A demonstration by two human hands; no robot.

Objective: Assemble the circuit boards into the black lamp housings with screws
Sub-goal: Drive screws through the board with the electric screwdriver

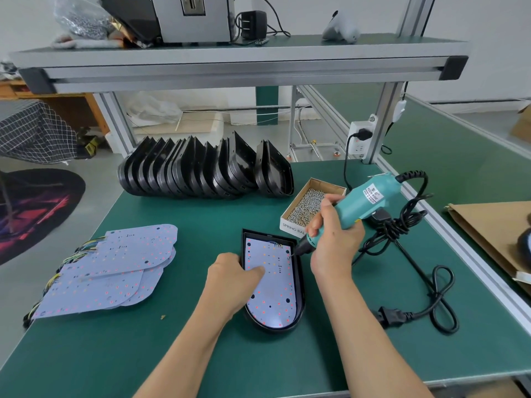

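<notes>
Screw (288, 257) barely discernible under screwdriver (349, 209)

The green tabletop (201, 214) carried a row of black housings (201, 168) at the rear, stacked circuit boards (115, 271) at left, one boarded housing (300, 297) centrally, a screw box (307, 202) and coiled cable (436, 300) at right.

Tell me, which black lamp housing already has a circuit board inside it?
The housing lying flat between the left hand and right hand. It holds a white board; the row of housings behind stands on edge, without boards.
</notes>
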